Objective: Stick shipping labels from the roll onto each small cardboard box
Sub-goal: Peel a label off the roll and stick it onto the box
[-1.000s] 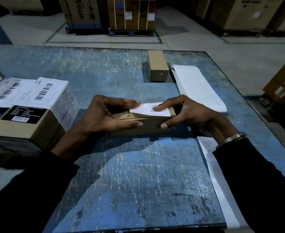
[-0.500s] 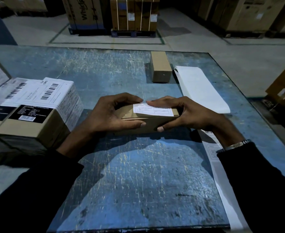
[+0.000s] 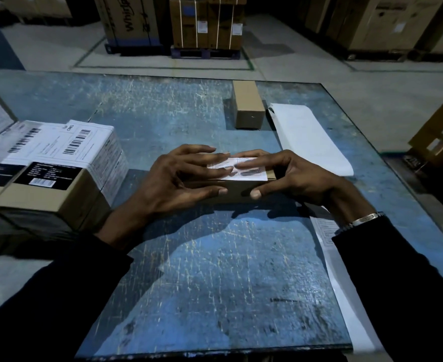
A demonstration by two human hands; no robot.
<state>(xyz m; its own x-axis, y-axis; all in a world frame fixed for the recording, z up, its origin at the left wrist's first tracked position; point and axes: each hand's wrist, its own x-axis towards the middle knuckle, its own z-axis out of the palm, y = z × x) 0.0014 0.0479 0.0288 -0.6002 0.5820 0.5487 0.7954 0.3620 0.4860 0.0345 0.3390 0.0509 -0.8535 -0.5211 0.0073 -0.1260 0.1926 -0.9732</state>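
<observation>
The left hand's fingers (image 3: 215,171) lie straight across the white shipping label (image 3: 243,170), pressing it flat onto the top of the small cardboard box (image 3: 237,190), thumb against the near side. The right hand (image 3: 291,176) grips the box's right end, fingers curled over the label's far edge, thumb on the front face. The label's print is too blurred to read. Half a second ago the left fingers only held the box's left end; now they reach over the label. Beyond the fingers stands another small cardboard box (image 3: 248,107), unlabelled, beside a white liner strip (image 3: 311,138). Left of the hands sit labelled cartons (image 3: 58,163) with barcodes on the scratched blue table (image 3: 215,283). A far carton (image 3: 128,19) reads "Whirlp".
</observation>
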